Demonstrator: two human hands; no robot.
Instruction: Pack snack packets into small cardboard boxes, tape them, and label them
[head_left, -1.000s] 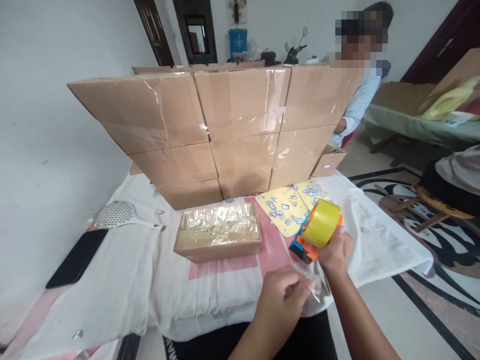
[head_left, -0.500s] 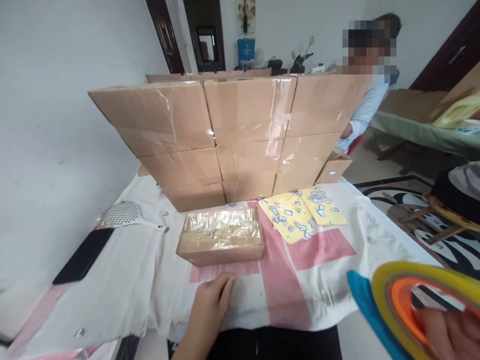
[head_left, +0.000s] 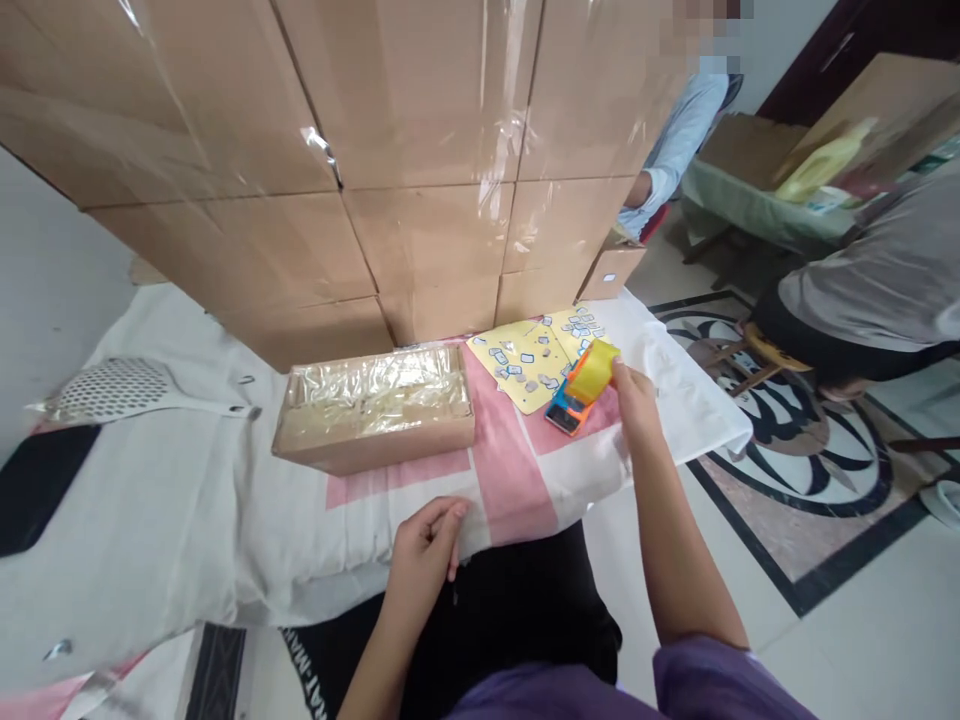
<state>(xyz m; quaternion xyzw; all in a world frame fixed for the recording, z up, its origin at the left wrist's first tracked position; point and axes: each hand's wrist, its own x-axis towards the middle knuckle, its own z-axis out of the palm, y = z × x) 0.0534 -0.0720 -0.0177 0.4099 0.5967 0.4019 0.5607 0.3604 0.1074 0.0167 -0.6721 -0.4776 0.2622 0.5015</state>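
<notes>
My right hand (head_left: 636, 398) grips a tape dispenser (head_left: 582, 388) with a yellow roll, an orange core and a blue body, held over the right part of the table. My left hand (head_left: 431, 540) is at the table's front edge, fingers curled and thumb pressed to them; nothing shows in it. Just beyond it lies a small cardboard box (head_left: 375, 405), its top covered in shiny clear tape. Behind that box rises a tall wall of taped cardboard boxes (head_left: 435, 240). Yellow sheets with small labels (head_left: 525, 362) lie between the small box and the dispenser.
A white slotted spoon (head_left: 127, 390) and a black flat object (head_left: 45, 490) lie on the left. The table is covered by a white and pink cloth (head_left: 187, 510). One person's sleeve (head_left: 686, 120) shows behind the boxes; another person (head_left: 877, 260) sits on a stool at right.
The tape dispenser in my right hand has moved from the near right corner inward over the table. My view has tilted down and turned right. My left hand stays closed near the edge.
</notes>
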